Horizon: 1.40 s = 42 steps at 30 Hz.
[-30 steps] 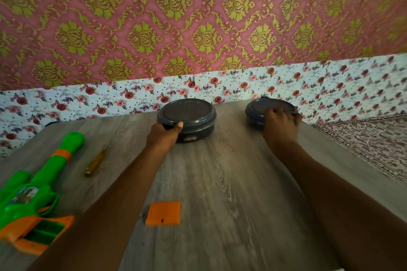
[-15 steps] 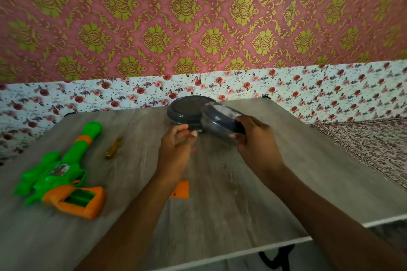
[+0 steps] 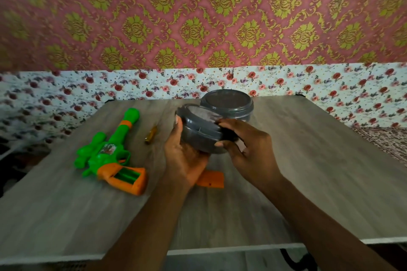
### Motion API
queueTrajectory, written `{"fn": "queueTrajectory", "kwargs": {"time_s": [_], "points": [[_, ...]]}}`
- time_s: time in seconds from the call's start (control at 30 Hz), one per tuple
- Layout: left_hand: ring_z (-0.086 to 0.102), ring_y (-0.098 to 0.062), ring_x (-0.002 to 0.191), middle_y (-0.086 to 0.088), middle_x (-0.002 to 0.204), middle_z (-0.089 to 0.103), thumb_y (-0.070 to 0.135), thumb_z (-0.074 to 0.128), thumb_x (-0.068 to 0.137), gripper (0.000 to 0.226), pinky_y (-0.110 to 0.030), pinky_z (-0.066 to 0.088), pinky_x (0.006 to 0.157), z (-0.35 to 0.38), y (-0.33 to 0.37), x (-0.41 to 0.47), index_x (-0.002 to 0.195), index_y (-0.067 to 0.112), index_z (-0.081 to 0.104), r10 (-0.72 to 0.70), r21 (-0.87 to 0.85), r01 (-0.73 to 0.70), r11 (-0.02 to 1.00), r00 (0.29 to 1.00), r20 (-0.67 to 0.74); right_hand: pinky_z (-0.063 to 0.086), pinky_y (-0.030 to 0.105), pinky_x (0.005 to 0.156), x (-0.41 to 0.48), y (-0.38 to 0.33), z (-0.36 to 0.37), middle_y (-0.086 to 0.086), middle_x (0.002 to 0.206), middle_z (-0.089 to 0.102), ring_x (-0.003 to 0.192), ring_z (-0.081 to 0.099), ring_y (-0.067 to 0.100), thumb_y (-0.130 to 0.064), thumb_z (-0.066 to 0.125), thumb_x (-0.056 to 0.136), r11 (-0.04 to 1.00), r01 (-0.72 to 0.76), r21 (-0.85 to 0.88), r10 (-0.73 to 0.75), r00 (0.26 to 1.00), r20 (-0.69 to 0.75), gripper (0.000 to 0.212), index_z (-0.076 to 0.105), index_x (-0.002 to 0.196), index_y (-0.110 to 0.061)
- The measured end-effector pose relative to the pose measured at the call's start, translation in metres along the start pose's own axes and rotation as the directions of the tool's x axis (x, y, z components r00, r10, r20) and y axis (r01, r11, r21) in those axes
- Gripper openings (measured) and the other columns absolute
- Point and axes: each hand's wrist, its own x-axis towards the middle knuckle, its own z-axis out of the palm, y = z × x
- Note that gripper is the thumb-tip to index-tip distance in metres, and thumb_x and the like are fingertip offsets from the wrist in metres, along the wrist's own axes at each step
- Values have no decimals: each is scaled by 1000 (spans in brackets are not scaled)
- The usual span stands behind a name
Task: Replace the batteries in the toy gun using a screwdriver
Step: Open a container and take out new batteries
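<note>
Hidden: the contents of the held container (image 3: 201,132) cannot be made out through its dark wall; its lower side is covered by the left palm
Cut off: the orange battery cover (image 3: 211,179) lies on the counter (image 3: 308,182) under the left wrist, only its right part showing
Blur: the far left of the frame is smeared; the sticker on the toy gun is unreadable
Left hand (image 3: 184,158): cups the held container from below and the left, fingers (image 3: 178,124) wrapped up its side, clamped on it
Right hand (image 3: 248,149): grips the lid edge of the same container from the right, fingers (image 3: 222,144) curled and pressed against it
Held container: round, dark grey, tilted with its lid toward the camera, lifted off the counter
Second container (image 3: 228,105): same kind, upright, lid on, standing just behind the held one near the back edge
Toy gun (image 3: 112,149): green with orange grip, lies flat on the left of the counter, barrel pointing to the wall, battery slot in the grip open
Screwdriver (image 3: 150,135): small, yellowish handle, lies between the gun barrel and the left hand, apart from both
Surroundings: wall (image 3: 220,17) behind with pink and gold pattern above and a floral strip below; patterned cloth (image 3: 387,141) at the right
</note>
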Motion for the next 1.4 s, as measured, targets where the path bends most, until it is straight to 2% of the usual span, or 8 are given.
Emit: {"fn": "queueTrajectory", "kwargs": {"time_s": [0.1, 0.2, 0.47, 0.6, 0.77, 0.93, 1.27, 1.4], "points": [[57, -41, 130, -21, 139, 62, 63, 48, 89, 72, -63, 38, 113, -3, 1, 3, 143, 15, 55, -5, -4, 5, 1000, 1000, -1, 55, 27, 101, 0, 3, 6, 5, 126, 72, 118, 66, 10, -9, 76, 86, 996, 29, 79, -26, 999, -36, 38, 70, 123, -4], [57, -48, 128, -26, 139, 60, 67, 51, 86, 77, -71, 44, 102, -3, 2, 5, 142, 14, 55, -40, -43, 43, 998, 996, 81, 59, 40, 95, 1, 8, 11, 5, 125, 72, 117, 69, 16, -17, 77, 87, 987, 13, 157, -7, 999, -38, 39, 71, 123, -3], [51, -56, 130, -27, 148, 51, 65, 60, 84, 82, -80, 38, 100, -10, 3, 9, 152, 23, 44, -49, -55, 55, 997, 993, 104, 61, 42, 90, 6, 10, 10, 8, 124, 73, 116, 70, 16, -12, 74, 92, 957, 22, 291, -8, 999, -48, 31, 73, 121, -1], [59, -51, 124, -24, 139, 61, 64, 47, 91, 70, -77, 44, 96, -5, 5, 6, 148, 23, 49, -24, -45, 29, 999, 994, 107, 62, 39, 91, 13, 11, 5, 8, 123, 74, 114, 71, 16, -9, 77, 90, 972, 102, 214, -100, 995, -21, 32, 73, 121, -1], [56, -56, 125, -27, 142, 57, 62, 50, 90, 72, -79, 41, 97, -2, 9, 2, 149, 21, 47, -38, -17, 40, 999, 995, 96, 45, 12, 98, 17, 13, -7, 8, 123, 74, 105, 59, 1, -17, 79, 90, 965, 261, -15, -260, 965, 24, 46, 67, 131, -3], [59, -50, 125, -26, 142, 57, 59, 43, 93, 72, -68, 52, 89, 3, 11, -1, 151, 16, 45, -48, 39, 44, 998, 992, 116, 50, 22, 98, 23, 15, -19, 12, 123, 72, 106, 71, 23, -24, 78, 88, 921, 366, -134, -352, 929, 117, 51, 66, 133, -4], [68, -40, 116, -20, 132, 66, 59, 41, 94, 63, -61, 56, 84, 5, 11, -4, 142, 21, 55, -27, 2, 27, 1000, 992, 122, 58, 35, 86, 28, 9, -11, 19, 121, 71, 103, 72, 31, -22, 61, 100, 817, 500, -286, -461, 865, 195, 42, 64, 131, 6], [59, -44, 127, -22, 141, 60, 59, 43, 94, 66, -66, 52, 88, 3, 11, -3, 147, 20, 52, -56, 14, 55, 998, 993, 107, 60, 39, 87, 23, 12, -11, 22, 121, 70, 104, 72, 33, -19, 60, 102, 778, 537, -326, -494, 844, 211, 41, 61, 133, 9]]}}
